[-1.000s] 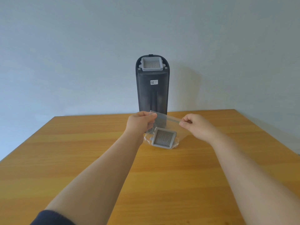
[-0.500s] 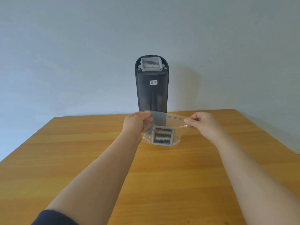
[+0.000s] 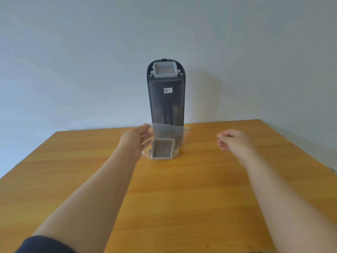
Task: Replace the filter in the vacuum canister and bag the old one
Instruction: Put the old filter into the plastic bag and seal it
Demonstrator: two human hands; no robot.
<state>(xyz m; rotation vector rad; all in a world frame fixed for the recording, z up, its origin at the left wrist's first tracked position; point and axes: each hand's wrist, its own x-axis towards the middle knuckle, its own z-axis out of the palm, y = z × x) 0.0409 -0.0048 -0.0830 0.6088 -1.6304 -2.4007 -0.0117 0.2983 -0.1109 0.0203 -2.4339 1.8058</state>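
Left hand (image 3: pixel 135 141): fingers (image 3: pixel 148 136) spread and blurred at the bag's left edge; grip unclear.
Right hand (image 3: pixel 234 141): fingers curled in, empty, well right of the bag.
Bag (image 3: pixel 180 136): clear, upright on the table (image 3: pixel 182 198).
Old filter (image 3: pixel 162 149): inside, at the bottom.
Canister (image 3: pixel 166 106): upright just behind, a filter (image 3: pixel 165 69) on top.

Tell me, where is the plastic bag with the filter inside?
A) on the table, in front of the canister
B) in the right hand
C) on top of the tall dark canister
A: the bag with its filter stands on the table before the canister; the right hand is apart from it.
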